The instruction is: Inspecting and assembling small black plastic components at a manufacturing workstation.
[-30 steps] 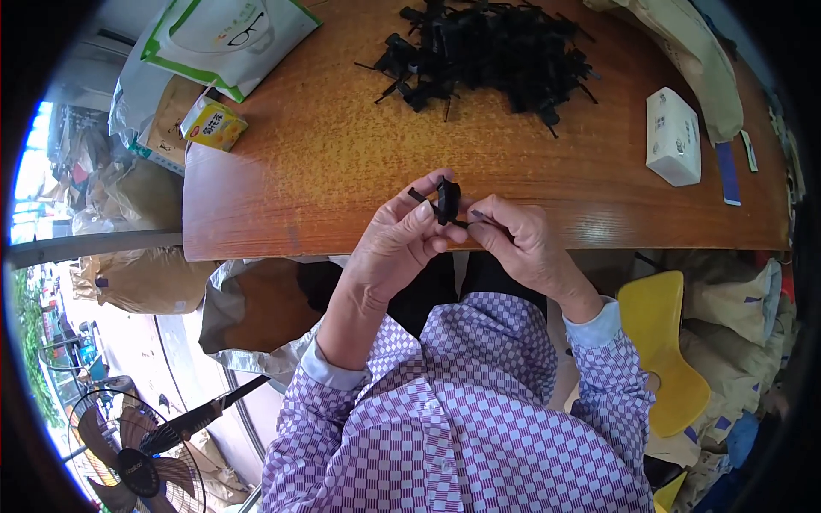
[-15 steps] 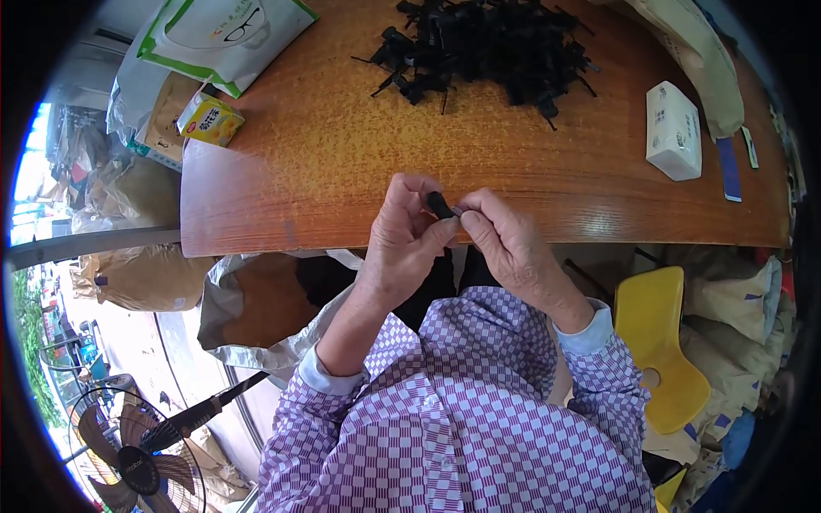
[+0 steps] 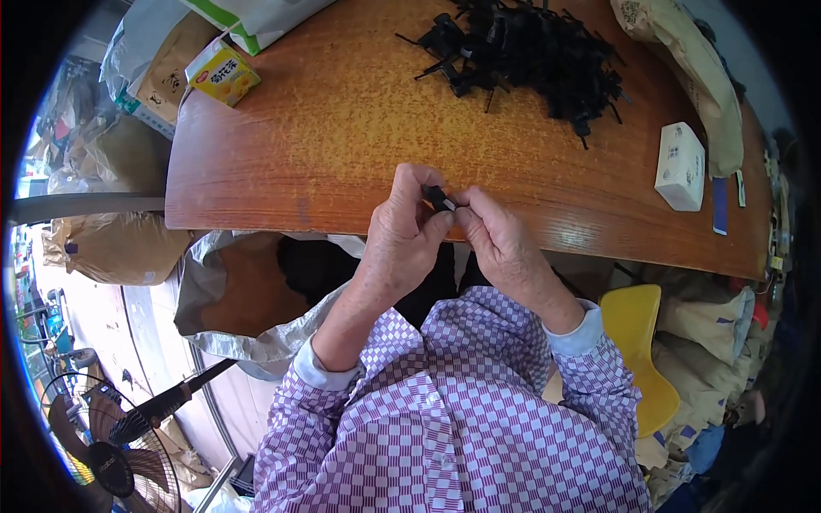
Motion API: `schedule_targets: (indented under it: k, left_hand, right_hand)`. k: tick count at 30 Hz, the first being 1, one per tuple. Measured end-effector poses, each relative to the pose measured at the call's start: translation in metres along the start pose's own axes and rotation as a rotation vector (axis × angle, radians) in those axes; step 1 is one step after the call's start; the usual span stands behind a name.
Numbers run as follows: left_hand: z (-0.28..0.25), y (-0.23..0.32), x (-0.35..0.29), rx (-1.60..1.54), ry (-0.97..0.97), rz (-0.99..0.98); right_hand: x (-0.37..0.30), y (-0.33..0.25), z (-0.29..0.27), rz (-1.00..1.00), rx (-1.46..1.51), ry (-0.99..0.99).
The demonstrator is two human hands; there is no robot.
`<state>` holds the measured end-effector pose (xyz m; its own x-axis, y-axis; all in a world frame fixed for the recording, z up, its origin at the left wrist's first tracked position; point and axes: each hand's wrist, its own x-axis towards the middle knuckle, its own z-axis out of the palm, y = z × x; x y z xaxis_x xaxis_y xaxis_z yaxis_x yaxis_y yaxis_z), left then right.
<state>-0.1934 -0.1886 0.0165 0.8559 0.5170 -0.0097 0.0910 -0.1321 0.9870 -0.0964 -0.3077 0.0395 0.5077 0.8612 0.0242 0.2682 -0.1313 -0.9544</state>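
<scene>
Left hand (image 3: 402, 231) and right hand (image 3: 505, 244) pinching one small black part (image 3: 441, 200) between fingertips, table (image 3: 342, 128) edge below, black parts pile (image 3: 530, 51) well apart

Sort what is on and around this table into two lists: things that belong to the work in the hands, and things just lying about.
In use:
left hand
right hand
small black part, pinched between both hands
heap of black parts
wooden table

Lying about:
yellow carton
white box
yellow chair
fan
open sack under the table edge
</scene>
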Motion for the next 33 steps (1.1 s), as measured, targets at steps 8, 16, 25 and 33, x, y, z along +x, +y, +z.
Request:
schedule_targets:
  k: [8,16,25,33]
  left_hand:
    - [0.004,0.013,0.0,0.285,0.09,0.029]
    - [0.014,0.014,0.009,0.304,0.099,0.138]
    - [0.02,0.035,0.018,-1.033,-0.171,-0.318]
    - [0.047,0.047,0.016,-0.755,-0.383,-0.382]
  right_hand:
    - [0.006,0.003,0.008,0.028,-0.106,0.021]
    - [0.003,0.02,0.002,-0.044,0.135,0.145]
    - [-0.018,0.024,-0.045,0.086,0.587,0.142]
    - [-0.025,0.03,-0.069,0.081,0.86,0.122]
